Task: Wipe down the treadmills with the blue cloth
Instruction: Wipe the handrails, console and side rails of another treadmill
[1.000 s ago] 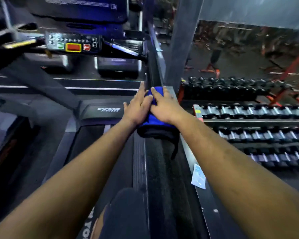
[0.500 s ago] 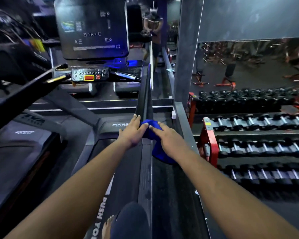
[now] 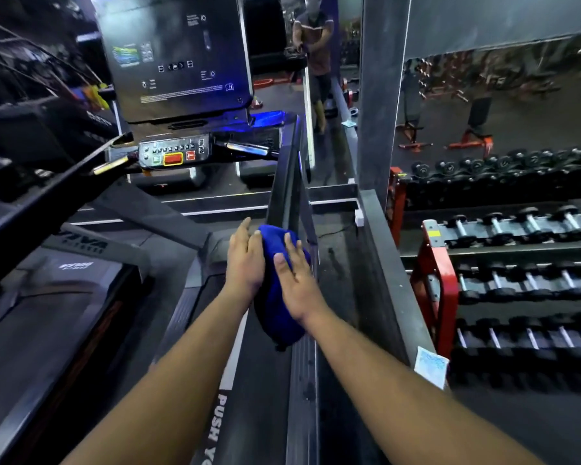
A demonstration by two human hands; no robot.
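Observation:
The blue cloth point(image 3: 275, 297) is draped over the treadmill's right side rail point(image 3: 304, 380), near the foot of the slanted upright point(image 3: 287, 193). My left hand point(image 3: 245, 263) lies flat against the cloth's left side, fingers straight and pointing forward. My right hand point(image 3: 296, 280) presses flat on the cloth's right side, fingers spread. Both hands sandwich the cloth on the rail. The treadmill's belt point(image 3: 259, 397) runs below my left forearm. Its control panel point(image 3: 173, 154) with a red button sits ahead under a dark screen point(image 3: 175, 55).
A second treadmill point(image 3: 47, 313) stands to the left. A grey metal ledge point(image 3: 393, 280) and a pillar point(image 3: 379, 95) run along the right, with a red dumbbell rack point(image 3: 517, 263) beyond. A mirror ahead reflects a person point(image 3: 316, 52). A small white packet point(image 3: 430, 365) lies on the ledge.
Both hands and the cloth have slid forward along the side rail toward the upright, then drawn slightly back. The view has tilted up, showing more of the screen.

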